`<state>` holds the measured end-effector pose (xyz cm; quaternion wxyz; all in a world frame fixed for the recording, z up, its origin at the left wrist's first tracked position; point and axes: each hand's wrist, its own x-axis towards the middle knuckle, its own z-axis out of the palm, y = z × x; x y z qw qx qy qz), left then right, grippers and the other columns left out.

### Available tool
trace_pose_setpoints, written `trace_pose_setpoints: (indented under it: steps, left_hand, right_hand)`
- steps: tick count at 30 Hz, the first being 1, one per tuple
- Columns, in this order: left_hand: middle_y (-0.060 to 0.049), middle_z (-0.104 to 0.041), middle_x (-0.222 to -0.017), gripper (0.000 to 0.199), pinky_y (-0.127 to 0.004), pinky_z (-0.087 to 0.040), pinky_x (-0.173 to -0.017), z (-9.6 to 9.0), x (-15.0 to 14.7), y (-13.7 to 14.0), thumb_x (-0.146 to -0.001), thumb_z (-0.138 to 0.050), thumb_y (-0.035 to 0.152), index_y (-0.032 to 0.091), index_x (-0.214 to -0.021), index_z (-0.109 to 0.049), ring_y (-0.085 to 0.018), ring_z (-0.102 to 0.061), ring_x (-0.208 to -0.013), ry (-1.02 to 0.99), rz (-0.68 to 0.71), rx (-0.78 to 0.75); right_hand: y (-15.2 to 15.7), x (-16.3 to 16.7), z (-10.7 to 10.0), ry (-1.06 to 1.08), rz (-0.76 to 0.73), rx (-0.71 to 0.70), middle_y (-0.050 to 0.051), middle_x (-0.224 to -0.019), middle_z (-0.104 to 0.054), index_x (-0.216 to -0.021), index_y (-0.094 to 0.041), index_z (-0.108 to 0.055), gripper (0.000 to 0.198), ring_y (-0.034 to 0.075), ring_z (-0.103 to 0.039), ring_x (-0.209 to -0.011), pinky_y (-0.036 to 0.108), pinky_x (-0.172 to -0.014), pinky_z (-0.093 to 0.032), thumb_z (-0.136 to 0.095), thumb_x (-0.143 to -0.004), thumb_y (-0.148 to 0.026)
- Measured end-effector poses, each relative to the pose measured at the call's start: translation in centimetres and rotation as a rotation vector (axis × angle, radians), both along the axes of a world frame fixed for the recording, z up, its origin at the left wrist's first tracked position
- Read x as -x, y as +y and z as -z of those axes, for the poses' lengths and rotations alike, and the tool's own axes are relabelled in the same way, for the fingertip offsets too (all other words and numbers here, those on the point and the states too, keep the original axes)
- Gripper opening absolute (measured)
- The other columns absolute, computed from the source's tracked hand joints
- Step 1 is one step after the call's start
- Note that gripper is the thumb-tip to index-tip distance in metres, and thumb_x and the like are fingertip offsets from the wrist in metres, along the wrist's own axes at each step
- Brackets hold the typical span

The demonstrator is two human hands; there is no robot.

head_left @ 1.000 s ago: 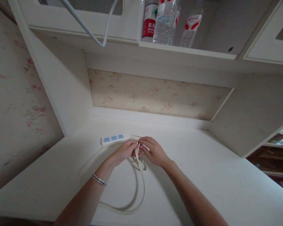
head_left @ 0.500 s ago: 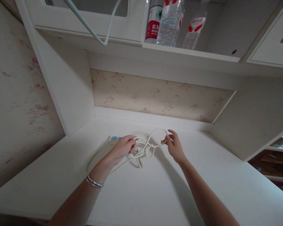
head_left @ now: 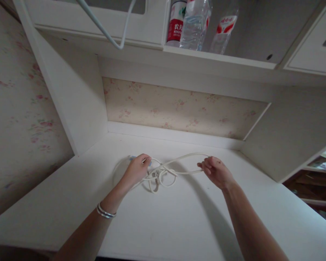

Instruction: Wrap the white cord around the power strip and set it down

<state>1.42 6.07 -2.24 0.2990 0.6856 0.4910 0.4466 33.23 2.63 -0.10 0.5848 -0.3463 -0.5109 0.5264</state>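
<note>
A tangled white power cord (head_left: 167,184) lies over the white desk, its loops crossing between my two hands. My left hand (head_left: 138,167) is closed on one loop at the left side of the tangle. On the right, my right hand (head_left: 215,170) is closed round a long loop, which stretches out from the knot just above the desk. Behind my left hand, the power strip (head_left: 132,157) with blue sockets shows only in part. From it the cord curves round to the left and passes under my left forearm.
The white desk (head_left: 163,224) has side panels and a low back ledge. Above it, an open shelf holds several plastic bottles (head_left: 195,27). A pale bent tube (head_left: 105,34) hangs before the upper left cabinet. Items on shelves show at the far right.
My right hand has moved right, drawing its loop out longer. My left hand has shifted slightly left. The tangle between them has spread and now hides more of the strip behind my left hand.
</note>
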Motion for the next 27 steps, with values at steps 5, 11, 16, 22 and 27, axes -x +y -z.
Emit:
trace_pose_setpoints:
  steps: [5, 11, 16, 22, 27]
  left_hand:
    - [-0.005, -0.068, -0.085, 0.027, -0.025, -0.042, -0.072, 0.3, -0.4, 0.3, -0.086, -0.044, 0.037, 0.017, -0.087, -0.063, -0.018, -0.06, -0.079, 0.022, 0.009, -0.035]
    - [-0.006, -0.068, -0.085, 0.022, -0.026, -0.04, -0.076, 1.1, -1.3, 0.1, -0.087, -0.045, 0.032, 0.019, -0.085, -0.063, -0.018, -0.06, -0.082, 0.174, -0.034, -0.071]
    - [-0.009, -0.066, -0.091, 0.023, -0.029, -0.04, -0.08, 2.1, -1.9, 0.2, -0.088, -0.042, 0.029, 0.018, -0.087, -0.062, -0.02, -0.058, -0.089, 0.298, -0.065, -0.15]
    - [-0.008, -0.067, -0.089, 0.023, -0.028, -0.039, -0.074, 2.6, -2.3, 0.2, -0.089, -0.041, 0.032, 0.019, -0.088, -0.06, -0.02, -0.059, -0.084, 0.347, -0.137, -0.08]
    - [-0.005, -0.069, -0.079, 0.025, -0.025, -0.037, -0.056, 3.5, -2.8, -0.6, -0.09, -0.04, 0.038, 0.021, -0.091, -0.057, -0.014, -0.056, -0.051, 0.124, -0.026, 0.127]
  right_hand:
    - [-0.5, -1.6, 1.3, 0.331, 0.184, -0.082, -0.009, -0.053, -0.034, -0.077, -0.024, -0.057, 0.015, 0.007, -0.031, -0.043, 0.03, -0.067, -0.046, -0.065, -0.077, -0.037]
    - [-1.3, -3.9, 2.5, -0.057, 0.288, 0.17, -0.008, -0.047, -0.042, -0.074, -0.021, -0.062, 0.021, 0.008, -0.039, -0.041, 0.033, -0.066, -0.048, -0.077, -0.064, -0.033]
    - [-2.5, -4.6, 2.0, 0.104, 0.274, -0.042, -0.006, -0.048, -0.037, -0.055, -0.024, -0.05, 0.036, 0.011, -0.037, -0.046, 0.041, -0.074, -0.049, -0.068, -0.067, -0.052]
    - [-2.7, -5.1, 4.0, 0.016, 0.269, -0.014, -0.005, -0.045, -0.03, -0.043, -0.023, -0.039, 0.049, 0.014, -0.037, -0.049, 0.044, -0.076, -0.048, -0.065, -0.067, -0.057]
    - [-2.9, -7.4, 5.6, -0.295, 0.237, 0.073, 0.001, -0.053, -0.052, -0.05, -0.02, -0.058, 0.033, 0.018, -0.051, -0.058, 0.042, -0.076, -0.047, -0.067, -0.068, -0.045]
